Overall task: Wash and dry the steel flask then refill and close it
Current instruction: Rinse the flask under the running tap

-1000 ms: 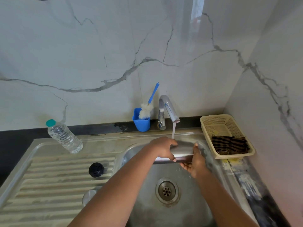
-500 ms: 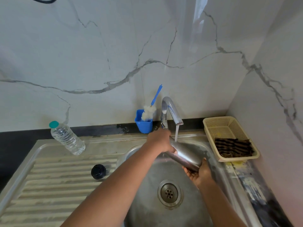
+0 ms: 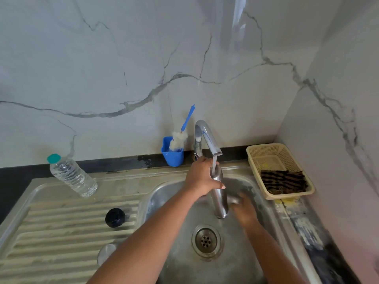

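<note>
The left hand [image 3: 202, 177] holds the tall steel flask [image 3: 219, 193] under the curved chrome tap [image 3: 207, 138], rinsing; the blurred right hand [image 3: 244, 210] rubs beside it, grip unclear. Next, probably drying.

This was a home kitchen, at the washing-up corner. A steel sink [image 3: 168, 193] with a ribbed draining board [image 3: 61, 228] and a running tap [image 3: 205, 136] sat below marble-patterned wall panels [image 3: 123, 68]. A bottle brush [image 3: 180, 136] in a blue holder [image 3: 172, 156] and a plastic basket [image 3: 254, 154] with a striped cloth [image 3: 283, 179] stood beside it.
</note>
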